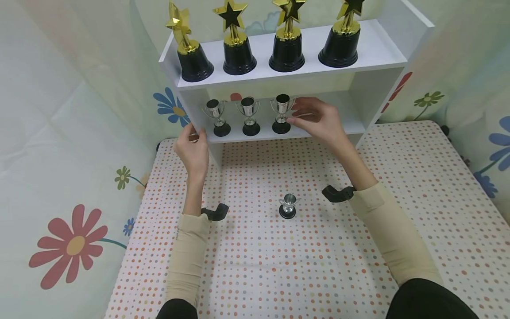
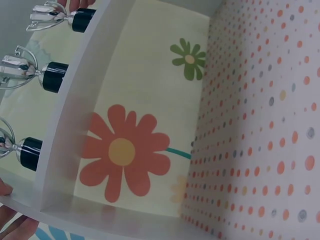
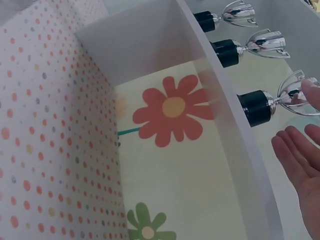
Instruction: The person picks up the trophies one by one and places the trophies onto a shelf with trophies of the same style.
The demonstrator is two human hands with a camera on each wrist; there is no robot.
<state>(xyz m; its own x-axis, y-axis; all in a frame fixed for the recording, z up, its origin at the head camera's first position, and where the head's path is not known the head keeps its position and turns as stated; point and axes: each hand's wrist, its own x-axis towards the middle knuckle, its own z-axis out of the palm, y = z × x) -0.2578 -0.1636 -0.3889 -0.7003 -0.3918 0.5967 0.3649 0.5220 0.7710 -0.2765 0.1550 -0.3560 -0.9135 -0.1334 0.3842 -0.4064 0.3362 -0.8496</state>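
My left hand [image 1: 193, 148] grips the left side panel of a white shelf unit [image 1: 275, 79], its thumb inside and its fingers [image 2: 17, 227] outside. On the middle board stand three small silver trophy cups with black bases: a left one [image 1: 216, 116], a middle one [image 1: 249, 116] and a right one [image 1: 282, 114]. Beside the right cup is my right hand [image 1: 318, 119], thumb at the cup and fingers extended. In the right wrist view, that hand's thumb overlaps the cup [image 3: 295, 95] while the fingers [image 3: 295, 150] lie apart from it. All three cups are upright.
Several gold star trophies [image 1: 287, 48] with black bases line the top board. Another small silver cup [image 1: 288, 206] stands on the dotted tablecloth [image 1: 255, 274] between my forearms. Flower-printed curtains [image 1: 75, 177] hang around the table.
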